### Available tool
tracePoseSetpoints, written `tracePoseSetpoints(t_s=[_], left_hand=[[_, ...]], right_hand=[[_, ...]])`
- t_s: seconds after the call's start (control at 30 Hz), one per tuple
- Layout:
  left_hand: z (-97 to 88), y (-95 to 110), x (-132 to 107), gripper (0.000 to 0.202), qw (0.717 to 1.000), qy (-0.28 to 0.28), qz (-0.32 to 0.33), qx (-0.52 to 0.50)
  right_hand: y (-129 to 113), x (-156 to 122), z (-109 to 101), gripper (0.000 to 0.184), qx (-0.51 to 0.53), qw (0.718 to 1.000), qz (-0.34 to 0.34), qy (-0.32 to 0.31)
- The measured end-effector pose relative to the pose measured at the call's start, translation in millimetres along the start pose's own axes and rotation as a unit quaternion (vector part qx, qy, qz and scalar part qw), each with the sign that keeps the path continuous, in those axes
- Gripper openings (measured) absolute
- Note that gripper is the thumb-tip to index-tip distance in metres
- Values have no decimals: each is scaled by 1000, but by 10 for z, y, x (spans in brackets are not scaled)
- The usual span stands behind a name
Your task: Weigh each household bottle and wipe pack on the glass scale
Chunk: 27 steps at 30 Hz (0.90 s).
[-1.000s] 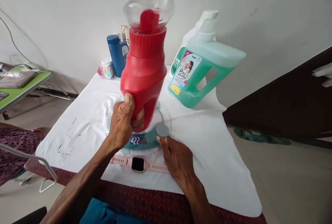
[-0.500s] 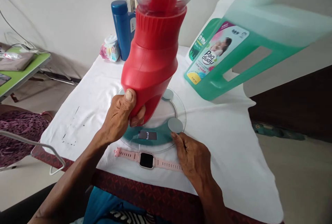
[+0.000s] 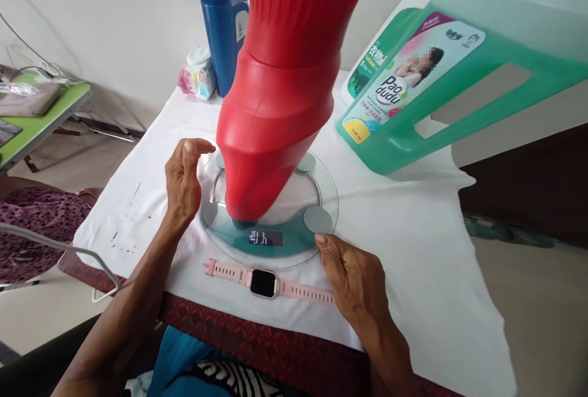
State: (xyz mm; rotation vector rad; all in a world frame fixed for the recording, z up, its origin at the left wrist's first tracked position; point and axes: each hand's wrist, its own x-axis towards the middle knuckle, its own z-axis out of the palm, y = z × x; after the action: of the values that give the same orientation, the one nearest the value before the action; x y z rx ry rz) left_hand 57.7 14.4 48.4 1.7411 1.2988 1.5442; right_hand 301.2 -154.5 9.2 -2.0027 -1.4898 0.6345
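A tall red plastic bottle [image 3: 282,90] stands on a round glass scale [image 3: 321,185] whose lit display [image 3: 265,238] shows digits. My left hand [image 3: 184,179] hovers just left of the bottle, fingers apart and off it, thumb over the scale's left rim. My right hand [image 3: 351,277] rests on the white cloth at the scale's front right edge, fingertips touching the rim, fingers loosely curled with nothing in them. A pink smartwatch [image 3: 264,282] lies flat on the cloth in front of the scale, between my hands.
A large green detergent jug [image 3: 413,103] stands behind right. A blue bottle [image 3: 220,29] and a small wipes pack [image 3: 197,75] sit at the back. The white cloth [image 3: 422,250] covers a patterned table. A green table [image 3: 32,133] is at left.
My left hand set the red bottle down on the scale and let go, moving off to the left. The display reading changed. The camera moved closer; my right hand stayed.
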Motion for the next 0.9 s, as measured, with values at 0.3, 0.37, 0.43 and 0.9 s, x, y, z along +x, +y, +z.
tracePoseSetpoints(t_s=[0.3,0.37,0.43,0.9], left_hand=[[40,-50,-114,59,996,-80,-27,-16],[26,-42,-122,58,996,-80,-26,-25],[12,-42,-127,58,996,-78,-23,-33],[-11,-71,-157,52,989,-100,106,39]], right_hand=[[-195,64,-425,72,54,989,56,-127],[-226,197,-513,73,36,996,46,-73],[-214,401,-499,70,40,998,37,13],[0,834,103,50,101,959,-31,262]])
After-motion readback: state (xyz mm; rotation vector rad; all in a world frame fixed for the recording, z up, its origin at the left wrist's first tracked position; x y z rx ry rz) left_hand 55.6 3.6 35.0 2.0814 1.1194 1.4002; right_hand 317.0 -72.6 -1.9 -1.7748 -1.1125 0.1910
